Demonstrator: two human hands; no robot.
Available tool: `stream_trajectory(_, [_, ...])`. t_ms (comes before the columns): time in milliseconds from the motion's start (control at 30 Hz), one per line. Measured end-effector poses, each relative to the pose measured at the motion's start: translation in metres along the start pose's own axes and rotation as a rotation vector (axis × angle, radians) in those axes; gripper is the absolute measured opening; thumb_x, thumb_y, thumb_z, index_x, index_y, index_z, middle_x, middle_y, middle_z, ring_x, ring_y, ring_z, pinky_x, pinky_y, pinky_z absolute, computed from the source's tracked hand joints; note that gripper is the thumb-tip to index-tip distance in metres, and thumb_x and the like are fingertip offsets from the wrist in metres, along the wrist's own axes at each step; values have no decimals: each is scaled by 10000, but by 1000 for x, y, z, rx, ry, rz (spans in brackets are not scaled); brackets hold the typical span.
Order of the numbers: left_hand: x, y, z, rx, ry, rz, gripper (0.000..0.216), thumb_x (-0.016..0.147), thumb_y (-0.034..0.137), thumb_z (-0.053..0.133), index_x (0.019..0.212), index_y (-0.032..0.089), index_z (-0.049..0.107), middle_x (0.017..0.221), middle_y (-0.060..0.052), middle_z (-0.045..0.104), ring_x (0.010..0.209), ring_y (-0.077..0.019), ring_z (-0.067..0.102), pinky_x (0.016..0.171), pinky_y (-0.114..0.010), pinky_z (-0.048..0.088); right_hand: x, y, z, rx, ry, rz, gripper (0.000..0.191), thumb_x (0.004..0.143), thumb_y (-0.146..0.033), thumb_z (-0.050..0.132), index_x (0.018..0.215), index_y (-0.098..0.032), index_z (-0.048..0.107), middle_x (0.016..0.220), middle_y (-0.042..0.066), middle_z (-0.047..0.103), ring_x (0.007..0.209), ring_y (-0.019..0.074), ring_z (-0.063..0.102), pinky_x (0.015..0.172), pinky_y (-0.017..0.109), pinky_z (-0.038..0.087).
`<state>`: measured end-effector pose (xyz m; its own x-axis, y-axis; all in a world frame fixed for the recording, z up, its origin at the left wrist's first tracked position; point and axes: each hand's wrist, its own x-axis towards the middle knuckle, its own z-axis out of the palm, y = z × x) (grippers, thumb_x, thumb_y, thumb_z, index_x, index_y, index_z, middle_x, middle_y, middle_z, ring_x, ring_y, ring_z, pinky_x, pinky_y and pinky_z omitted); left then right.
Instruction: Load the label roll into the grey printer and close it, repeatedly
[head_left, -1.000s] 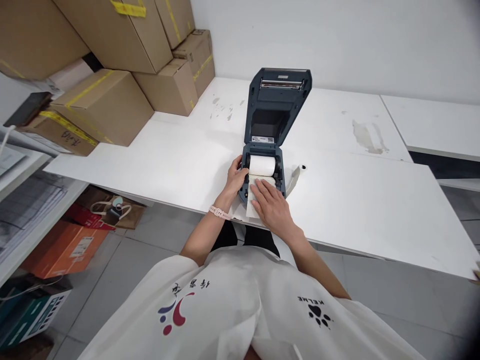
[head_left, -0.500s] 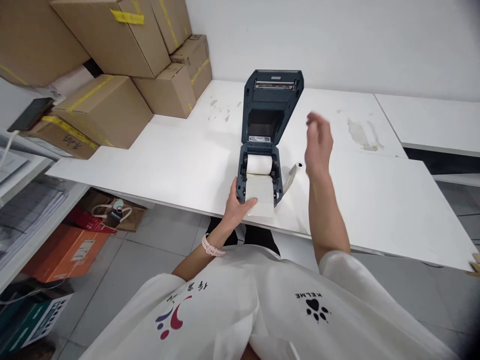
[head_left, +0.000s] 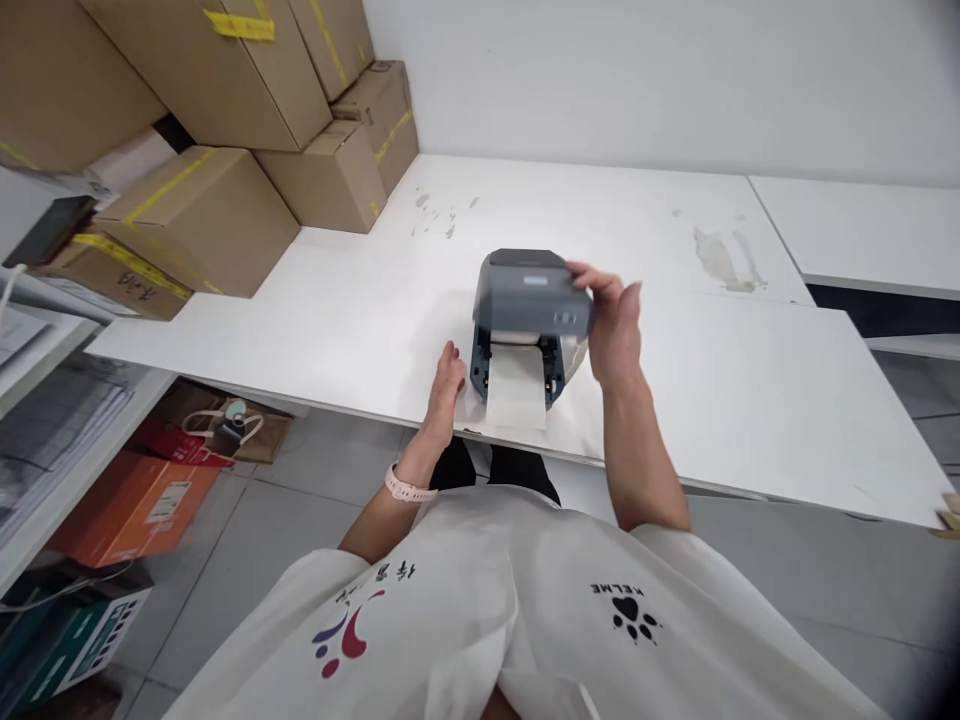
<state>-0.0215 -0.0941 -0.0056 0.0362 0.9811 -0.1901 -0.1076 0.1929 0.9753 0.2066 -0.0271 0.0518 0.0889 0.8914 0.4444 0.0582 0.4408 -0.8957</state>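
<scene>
A dark grey label printer (head_left: 553, 362) stands near the table's front edge, its lid (head_left: 517, 292) tilted partway down over the base. My right hand (head_left: 616, 335) has its fingers on the lid's right front corner, with the thumb sticking out. A strip of white label paper (head_left: 516, 388) runs out of the printer's front and over toward the table edge. Most of the paper roll is hidden under the lid. To the left of the base, my left hand (head_left: 445, 390) is open, fingers stretched, holding nothing.
Cardboard boxes (head_left: 202, 220) with yellow tape are stacked at the back left of the white table (head_left: 360, 330). A white wall rises behind. On the lower left, a shelf (head_left: 142, 400) holds papers, and an orange box (head_left: 139, 505) sits below.
The printer lid, upright before, has swung forward and down with my right hand on it. My left hand has let go of the label paper and moved left.
</scene>
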Motion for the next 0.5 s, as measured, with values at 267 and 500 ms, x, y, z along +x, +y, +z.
stream_trajectory(267, [17, 19, 23, 1, -39, -18, 896, 851, 597, 662, 1591, 308, 249, 1719, -35, 219, 1589, -298, 215, 1262, -425, 334, -70, 18, 12, -247, 26, 127, 483, 943, -552, 558, 1369, -344, 461, 1669, 63, 311, 1540, 273, 331, 1229, 551, 335])
stream_trajectory(500, [13, 2, 21, -28, -72, -72, 804, 850, 550, 676, 1540, 291, 356, 1650, -73, 386, 1516, -316, 383, 1219, -460, 404, -83, 32, 8, -143, -2, 386, 831, 894, -599, 621, 1580, -359, 219, 1695, 73, 245, 1560, 282, 291, 1245, 544, 350])
